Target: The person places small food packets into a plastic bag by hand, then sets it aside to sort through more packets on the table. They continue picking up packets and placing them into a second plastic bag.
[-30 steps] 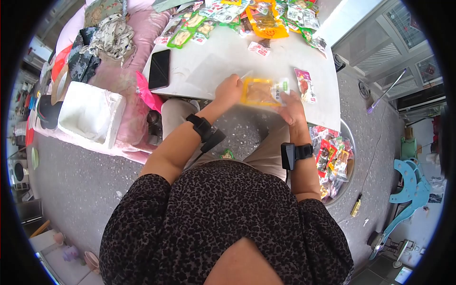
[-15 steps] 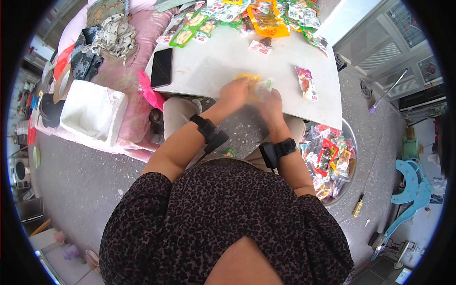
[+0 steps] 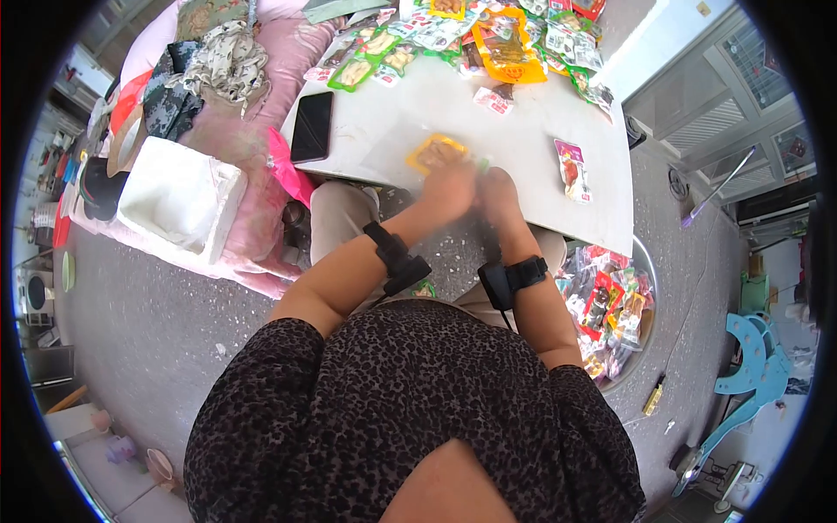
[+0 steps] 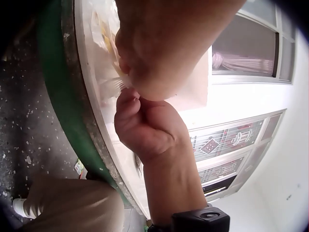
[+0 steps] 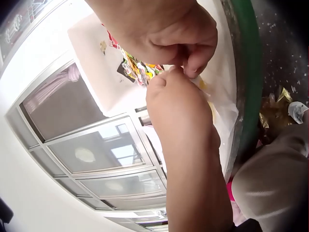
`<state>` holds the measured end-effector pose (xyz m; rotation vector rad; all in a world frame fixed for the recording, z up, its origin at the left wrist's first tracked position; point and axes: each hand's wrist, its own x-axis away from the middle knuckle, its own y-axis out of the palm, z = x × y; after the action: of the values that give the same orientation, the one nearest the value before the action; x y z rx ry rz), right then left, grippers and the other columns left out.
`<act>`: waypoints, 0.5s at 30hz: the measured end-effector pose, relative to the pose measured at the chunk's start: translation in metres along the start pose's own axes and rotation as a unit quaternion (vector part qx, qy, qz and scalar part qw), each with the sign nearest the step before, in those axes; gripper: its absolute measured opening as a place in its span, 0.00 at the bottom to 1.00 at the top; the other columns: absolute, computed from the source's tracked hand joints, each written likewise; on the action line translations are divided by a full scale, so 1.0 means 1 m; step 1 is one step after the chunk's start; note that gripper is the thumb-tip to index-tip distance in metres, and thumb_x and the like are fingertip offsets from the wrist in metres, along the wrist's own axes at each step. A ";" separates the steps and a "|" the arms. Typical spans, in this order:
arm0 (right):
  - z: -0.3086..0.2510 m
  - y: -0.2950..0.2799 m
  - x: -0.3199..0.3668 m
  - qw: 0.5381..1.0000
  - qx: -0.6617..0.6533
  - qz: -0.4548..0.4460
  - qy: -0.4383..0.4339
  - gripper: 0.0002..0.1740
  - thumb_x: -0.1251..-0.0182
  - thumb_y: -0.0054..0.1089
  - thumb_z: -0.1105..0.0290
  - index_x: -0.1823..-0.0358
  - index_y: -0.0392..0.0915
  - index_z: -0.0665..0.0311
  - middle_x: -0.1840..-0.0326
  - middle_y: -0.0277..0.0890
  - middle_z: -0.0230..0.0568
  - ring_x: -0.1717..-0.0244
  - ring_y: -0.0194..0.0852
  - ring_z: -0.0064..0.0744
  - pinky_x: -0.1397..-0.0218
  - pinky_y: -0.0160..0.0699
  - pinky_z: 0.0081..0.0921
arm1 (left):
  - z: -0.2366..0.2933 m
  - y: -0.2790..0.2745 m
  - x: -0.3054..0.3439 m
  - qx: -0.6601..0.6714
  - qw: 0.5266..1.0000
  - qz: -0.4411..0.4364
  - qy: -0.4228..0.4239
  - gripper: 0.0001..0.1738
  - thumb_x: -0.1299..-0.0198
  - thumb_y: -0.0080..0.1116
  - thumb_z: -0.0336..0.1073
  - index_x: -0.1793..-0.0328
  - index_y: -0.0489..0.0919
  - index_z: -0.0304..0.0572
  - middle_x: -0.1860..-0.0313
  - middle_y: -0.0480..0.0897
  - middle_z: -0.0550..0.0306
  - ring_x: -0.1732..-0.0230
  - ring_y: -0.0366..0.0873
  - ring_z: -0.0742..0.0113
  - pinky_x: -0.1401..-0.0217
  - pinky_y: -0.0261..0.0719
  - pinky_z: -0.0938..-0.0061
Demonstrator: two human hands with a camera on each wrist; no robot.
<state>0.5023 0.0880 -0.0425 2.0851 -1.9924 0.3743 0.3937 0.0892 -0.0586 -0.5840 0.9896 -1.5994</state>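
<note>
A clear snack packet with a yellow border (image 3: 436, 154) and tan food inside lies low over the table's near edge, tilted away to the left. My left hand (image 3: 449, 190) curls its fingers over the packet's near side, hiding part of it. Right beside it, my right hand (image 3: 500, 196) pinches the right end, thumb against bent fingers. In the left wrist view, ribbed translucent plastic (image 4: 117, 86) runs into the meeting fingertips of both hands. The right wrist view has the knuckles of the two hands nearly touching, with translucent film (image 5: 224, 108) hanging beyond them.
Many colourful snack packets (image 3: 510, 44) cover the table's far side. A purple-topped packet (image 3: 572, 172) lies at right and a black phone (image 3: 313, 127) at left. A metal basin (image 3: 649, 261) full of packets stands at lower right; a white foam box (image 3: 179, 200) sits on pink bedding.
The right hand has come left, next to the left hand. The packet has swung from lying flat between the hands to up and left, beyond the left hand.
</note>
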 end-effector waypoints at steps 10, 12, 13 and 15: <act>-0.003 0.009 -0.031 0.992 0.042 -0.102 0.067 0.03 0.48 0.46 0.76 0.73 0.65 0.69 0.79 0.67 0.37 0.82 0.65 0.21 0.86 0.63 0.16 | -0.013 -0.017 -0.003 0.021 0.999 0.039 0.000 0.09 0.51 0.39 0.35 0.74 0.70 0.40 0.73 0.74 0.47 0.67 0.71 0.49 0.68 0.68 0.60; -0.003 0.007 -0.037 0.989 0.049 -0.120 0.071 0.02 0.48 0.45 0.77 0.73 0.65 0.69 0.80 0.67 0.38 0.83 0.65 0.21 0.86 0.63 0.16 | -0.012 -0.024 -0.003 0.036 0.999 0.002 -0.030 0.09 0.51 0.39 0.35 0.73 0.70 0.40 0.72 0.74 0.48 0.67 0.71 0.49 0.68 0.67 0.60; 0.002 0.008 -0.040 0.993 -0.007 -0.104 0.049 0.02 0.48 0.44 0.77 0.73 0.65 0.69 0.80 0.67 0.39 0.83 0.65 0.21 0.87 0.62 0.17 | -0.014 -0.022 -0.003 0.034 0.999 0.019 -0.013 0.08 0.51 0.40 0.35 0.73 0.70 0.41 0.72 0.74 0.48 0.67 0.71 0.49 0.68 0.67 0.60; 0.019 0.010 -0.054 0.992 -0.092 -0.085 0.013 0.03 0.48 0.43 0.77 0.72 0.65 0.69 0.79 0.68 0.40 0.82 0.66 0.22 0.86 0.63 0.18 | -0.023 -0.013 -0.003 0.031 0.998 0.053 0.024 0.08 0.51 0.40 0.35 0.72 0.69 0.41 0.71 0.73 0.49 0.67 0.71 0.50 0.68 0.67 0.60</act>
<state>0.4910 0.1314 -0.0788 2.1013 -1.7455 0.1762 0.3689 0.0994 -0.0599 -0.4458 0.9857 -1.5511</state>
